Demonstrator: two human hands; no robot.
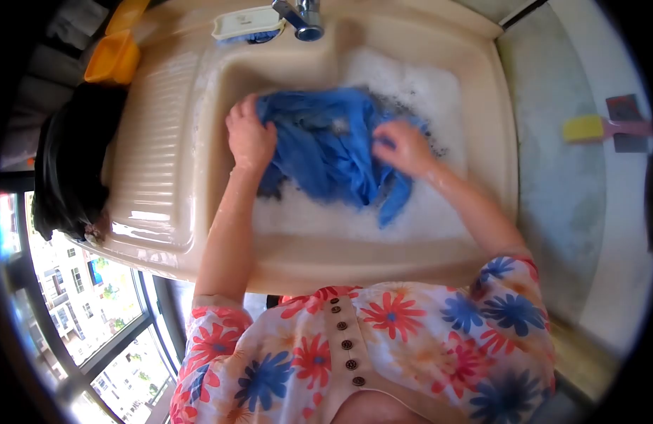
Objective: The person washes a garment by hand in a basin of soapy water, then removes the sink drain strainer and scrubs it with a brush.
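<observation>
A wet blue garment (326,152) lies bunched in the sink basin, over white suds (439,99) with dark patches of water. What kind of garment it is does not show. My left hand (250,133) is closed on its upper left edge, thumb toward the cloth. At the garment's right side, my right hand (404,147) has its fingers curled against the fabric, slightly blurred by motion. A loose blue corner hangs down below the right hand onto the foam. Both forearms are wet.
The beige sink (354,261) has a ribbed drainboard (157,141) at left, with black cloth (82,155) over its edge. A faucet (305,25) and a soap dish (247,22) stand behind. An orange container (113,58) sits back left; a yellow-headed brush (584,129) is at right.
</observation>
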